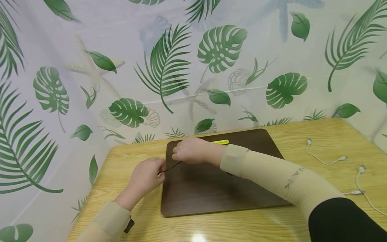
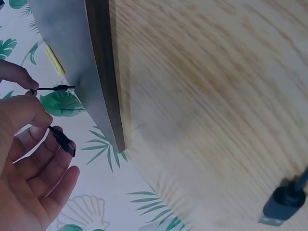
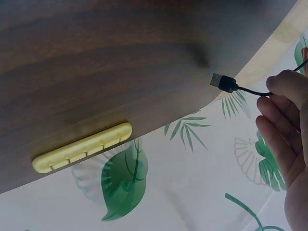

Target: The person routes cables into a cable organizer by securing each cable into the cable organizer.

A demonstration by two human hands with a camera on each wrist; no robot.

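A short black USB cable (image 1: 173, 166) stretches between my two hands. My left hand (image 1: 147, 173), beside the left edge of the dark brown board (image 1: 208, 193), pinches it near one end. In the left wrist view that end's black plug (image 2: 63, 143) lies against the fingers. Over the board's far left part, my right hand (image 1: 191, 150) pinches the cable between thumb and forefinger. A USB plug (image 3: 224, 83) with a metal tip sticks out past those fingertips. Near the board's far edge lies a yellow slotted cable holder (image 3: 84, 147), partly hidden by my right wrist in the head view.
Two white cables lie on the wooden table (image 1: 133, 218) to the right, one short cable (image 1: 325, 162) farther back and another cable (image 1: 359, 183) nearer. Behind the table hangs a leaf-patterned cloth (image 1: 254, 43). A black plug (image 2: 284, 204) shows close to the left wrist camera.
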